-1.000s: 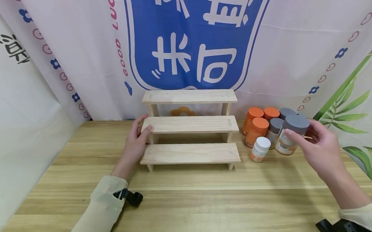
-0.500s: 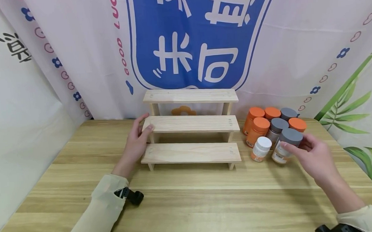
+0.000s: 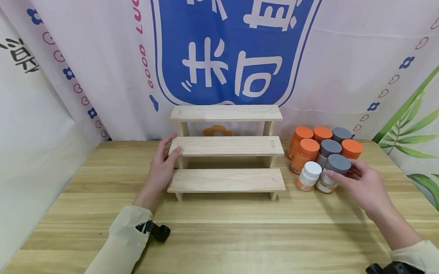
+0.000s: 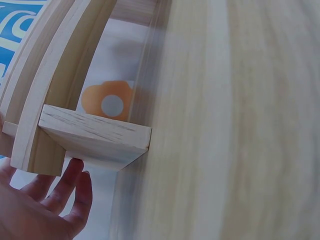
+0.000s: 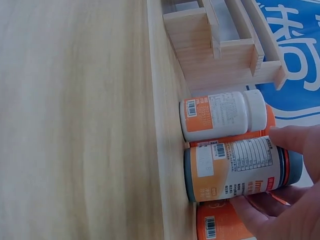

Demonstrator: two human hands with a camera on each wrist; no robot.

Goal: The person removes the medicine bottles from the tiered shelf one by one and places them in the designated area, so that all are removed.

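Note:
A three-tier wooden step shelf [image 3: 225, 145] stands on the table near the back curtain. My left hand [image 3: 162, 166] holds the left end of its middle tier, thumb on top; in the left wrist view the fingers [image 4: 65, 192] curl under the board. My right hand [image 3: 366, 185] grips a grey-capped supplement bottle [image 3: 333, 175] by its upper part, thumb on the near side. That bottle [image 5: 235, 167] is upright on the table, right beside a small white bottle [image 3: 309, 176] with an orange-and-white label.
Behind the held bottle cluster orange bottles [image 3: 305, 154] and other grey-capped bottles [image 3: 329, 148], to the right of the shelf. A printed curtain [image 3: 128, 75] hangs along the table's back edge. The wooden tabletop [image 3: 224, 243] spreads in front.
My right hand has brought the grey-capped bottle left, toward me and down, next to the white bottle. An orange-capped bottle behind it has come into sight. My left hand keeps its hold.

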